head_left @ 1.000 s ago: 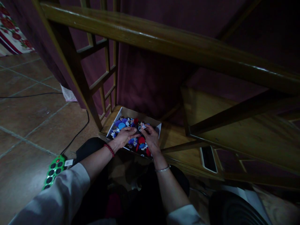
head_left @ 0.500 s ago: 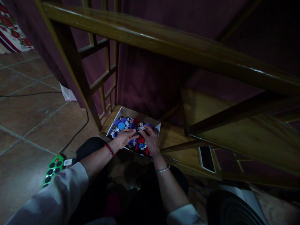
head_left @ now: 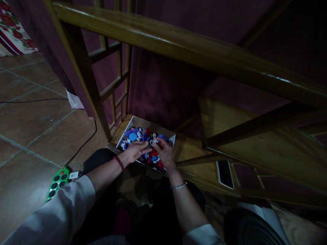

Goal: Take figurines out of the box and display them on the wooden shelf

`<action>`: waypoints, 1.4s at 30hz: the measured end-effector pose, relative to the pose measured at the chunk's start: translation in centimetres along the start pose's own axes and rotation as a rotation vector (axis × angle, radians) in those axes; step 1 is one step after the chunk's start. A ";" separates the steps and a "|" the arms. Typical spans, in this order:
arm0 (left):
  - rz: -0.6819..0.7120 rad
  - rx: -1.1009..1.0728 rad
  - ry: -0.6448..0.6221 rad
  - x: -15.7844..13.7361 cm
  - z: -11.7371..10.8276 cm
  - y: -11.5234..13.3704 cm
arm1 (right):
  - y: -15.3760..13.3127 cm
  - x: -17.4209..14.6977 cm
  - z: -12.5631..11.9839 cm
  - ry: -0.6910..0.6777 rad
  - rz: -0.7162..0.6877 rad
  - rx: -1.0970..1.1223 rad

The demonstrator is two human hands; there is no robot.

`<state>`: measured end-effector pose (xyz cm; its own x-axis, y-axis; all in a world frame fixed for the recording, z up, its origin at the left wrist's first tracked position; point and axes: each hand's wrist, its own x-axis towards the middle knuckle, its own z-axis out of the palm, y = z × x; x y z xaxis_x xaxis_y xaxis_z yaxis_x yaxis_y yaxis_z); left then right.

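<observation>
Over a shallow white box (head_left: 173, 140) full of small figurines and coloured discs, both my hands meet around a small figurine (head_left: 154, 141) with a dark base. My left hand (head_left: 136, 151) comes from the left, its thumb and fingers closed at the dark base. On the other side my right hand (head_left: 165, 152) pinches the pale upper part. The figurine's details are too small and dark to make out. A light blue disc (head_left: 133, 136) lies in the box left of my hands, and red pieces (head_left: 154, 152) lie beneath them.
The box stands on a low wooden shelf (head_left: 189, 146) beside a lattice side panel (head_left: 109, 90). A wooden rail (head_left: 163, 39) crosses above. A phone (head_left: 225, 173) lies to the right. On the tiled floor at left is a green power strip (head_left: 58, 182) with a black cord.
My hands stay almost in place on the figurine, which has turned slightly between the fingers. The view has shifted a little.
</observation>
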<state>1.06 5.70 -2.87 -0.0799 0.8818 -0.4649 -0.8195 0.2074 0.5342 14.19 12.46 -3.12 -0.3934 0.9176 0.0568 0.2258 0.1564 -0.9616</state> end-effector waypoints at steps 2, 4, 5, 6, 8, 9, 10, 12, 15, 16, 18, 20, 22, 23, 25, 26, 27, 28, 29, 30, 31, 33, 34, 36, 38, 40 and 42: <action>-0.007 0.017 -0.002 -0.1 0.0 0.1 | 0.0 0.0 -0.1 -0.015 -0.021 -0.025; -0.015 0.027 -0.006 -0.2 0.0 0.2 | 0.0 -0.1 -0.2 -0.033 -0.029 -0.039; -0.019 0.032 -0.006 -0.3 0.0 0.2 | 0.0 -0.1 -0.3 -0.041 -0.029 -0.041; -0.022 0.036 -0.009 -0.4 0.0 0.3 | -0.1 -0.1 -0.3 -0.047 -0.029 -0.042; -0.026 0.044 -0.020 -0.6 0.0 0.4 | -0.3 -0.3 -0.5 -0.055 -0.029 -0.044; -0.029 0.049 -0.027 -0.6 0.0 0.4 | -0.4 -0.3 -0.5 -0.058 -0.030 -0.045; -0.033 0.054 -0.033 -0.7 0.1 0.5 | -0.5 -0.4 -0.6 -0.061 -0.032 -0.049; -0.041 0.062 -0.038 -0.8 0.1 0.5 | -0.8 -0.4 -0.7 -0.069 -0.039 -0.060; -0.046 0.062 -0.031 -1.0 0.2 0.6 | -1.0 -0.5 -0.9 -0.076 -0.054 -0.077; -0.044 0.059 -0.029 -1.0 0.2 0.6 | -1.0 -0.5 -0.9 -0.080 -0.063 -0.086; -0.039 0.055 -0.027 -1.1 0.2 0.6 | -0.9 -0.5 -1.0 -0.084 -0.083 -0.104; -0.030 0.055 -0.026 -1.1 0.2 0.5 | -0.8 -0.5 -1.0 -0.087 -0.098 -0.117; -0.025 0.057 -0.020 -1.1 0.2 0.5 | -0.8 -0.5 -0.9 -0.082 -0.105 -0.118; -0.023 0.059 -0.019 -1.0 0.2 0.5 | -0.8 -0.5 -0.9 -0.077 -0.108 -0.114; -0.016 0.062 -0.031 -1.0 0.2 0.4 | -0.9 -0.6 -0.8 -0.064 -0.116 -0.105; -0.009 0.063 -0.038 -0.9 0.2 0.4 | -0.9 -0.6 -0.8 -0.055 -0.121 -0.100; -0.001 0.062 -0.045 -0.9 0.2 0.4 | -0.9 -0.6 -0.8 -0.048 -0.126 -0.096; 0.007 0.060 -0.050 -0.9 0.2 0.4 | -1.0 -0.7 -0.7 -0.042 -0.129 -0.093; 0.012 0.059 -0.052 -0.9 0.2 0.3 | -1.0 -0.7 -0.7 -0.040 -0.130 -0.093; 0.015 0.059 -0.052 -1.0 0.2 0.3 | -1.0 -0.8 -0.7 -0.038 -0.128 -0.094; 0.016 0.060 -0.051 -1.1 0.2 0.3 | -0.9 -0.9 -0.7 -0.035 -0.125 -0.098; 0.017 0.061 -0.050 -1.2 0.2 0.2 | -0.9 -1.1 -0.7 -0.021 -0.118 -0.111; 0.018 0.060 -0.053 -1.3 0.2 0.2 | -0.9 -1.2 -0.6 -0.014 -0.116 -0.114; 0.020 0.058 -0.069 -1.5 0.2 0.1 | -1.1 -1.4 -0.5 -0.005 -0.113 -0.098; 0.025 0.052 -0.095 -1.7 0.2 0.1 | -1.3 -1.7 -0.4 -0.011 -0.102 -0.058; 0.038 0.044 -0.116 -1.9 0.2 0.1 | -1.6 -2.1 -0.3 -0.023 -0.085 -0.011; 0.054 0.040 -0.133 -2.3 0.3 0.1 | -1.8 -2.5 -0.3 -0.029 -0.067 0.032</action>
<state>1.33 3.77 -1.55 -0.0458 0.9399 -0.3384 -0.7926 0.1721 0.5850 14.98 10.00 -1.43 -0.4325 0.8944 0.1139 0.1701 0.2049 -0.9639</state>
